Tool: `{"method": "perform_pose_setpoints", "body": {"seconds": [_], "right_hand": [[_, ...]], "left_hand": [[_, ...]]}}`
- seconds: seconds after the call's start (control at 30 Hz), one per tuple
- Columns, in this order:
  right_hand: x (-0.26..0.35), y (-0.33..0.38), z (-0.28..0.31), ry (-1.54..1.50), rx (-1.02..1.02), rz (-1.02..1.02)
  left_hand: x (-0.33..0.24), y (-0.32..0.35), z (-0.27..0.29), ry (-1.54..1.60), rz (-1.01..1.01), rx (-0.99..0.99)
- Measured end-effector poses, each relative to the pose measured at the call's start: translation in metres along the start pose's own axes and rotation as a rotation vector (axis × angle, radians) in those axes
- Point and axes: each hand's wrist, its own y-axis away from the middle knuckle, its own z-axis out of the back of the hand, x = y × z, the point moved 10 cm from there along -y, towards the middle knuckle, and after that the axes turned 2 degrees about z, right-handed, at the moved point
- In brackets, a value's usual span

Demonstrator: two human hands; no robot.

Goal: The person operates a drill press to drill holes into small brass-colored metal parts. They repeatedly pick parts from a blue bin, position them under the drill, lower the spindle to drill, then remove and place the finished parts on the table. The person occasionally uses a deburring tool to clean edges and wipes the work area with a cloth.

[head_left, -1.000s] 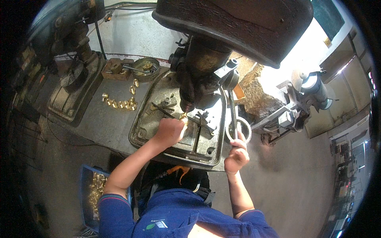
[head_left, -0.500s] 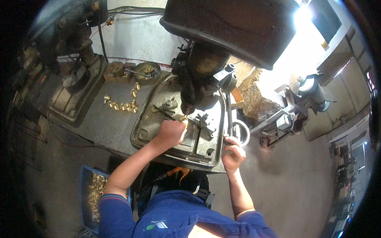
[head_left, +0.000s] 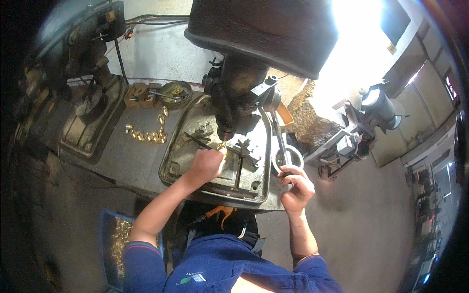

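- Left hand (head_left: pixel 207 163): fist closed around a small, shiny gold-coloured metal fitting (head_left: pixel 223 147); only part of it shows past the fingers.
- Right hand (head_left: pixel 297 189): fingers curled round the lower end of a long, dark metal feed lever (head_left: pixel 280 138), well apart from the left hand (thumb contact hard to make out).
- Step in hand, my read: working the fitting under the dark metal spindle (head_left: pixel 225 132) of a bulky, dark metal drill press (head_left: pixel 259 30). Can't tell whether the tool touches it.
- Next move, I'd judge, calls for a firm left grip, fitting lined up with the spindle, and even lever pressure from the right.
- Fitting sits at the left hand's far right edge, just below the spindle tip; left of the right hand and farther from the body.
- Beyond the left hand, to its left: a bent line of loose gold-coloured metal fittings (head_left: pixel 147 136).
- Left of the left forearm, nearer the body: a blue bin (head_left: pixel 105 244) holding many gold-coloured pieces.
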Motion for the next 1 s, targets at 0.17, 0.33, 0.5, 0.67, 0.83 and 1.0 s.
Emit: {"method": "perform_pose_setpoints", "body": {"seconds": [0.17, 0.33, 0.5, 0.67, 0.83, 1.0], "right_hand": [[0.012, -0.009, 0.003, 0.023, 0.028, 0.031], [0.019, -0.015, 0.013, 0.046, -0.009, 0.082], [0.036, -0.023, 0.014, 0.085, -0.012, 0.174], [0.05, -0.022, 0.012, 0.374, 0.043, 0.346], [0.057, -0.022, 0.009, 0.565, 0.004, 0.435], [0.051, -0.039, 0.008, 0.6, -0.051, 0.625]], "left_hand": [[0.001, 0.003, -0.001, -0.005, -0.02, -0.047], [0.002, 0.001, -0.008, -0.074, -0.008, -0.003], [0.003, 0.002, -0.002, -0.094, -0.038, -0.095], [0.011, -0.001, -0.01, -0.085, 0.034, 0.053], [0.014, -0.002, -0.009, -0.035, 0.054, 0.031], [0.012, -0.004, -0.007, -0.05, 0.048, 0.013]]}}
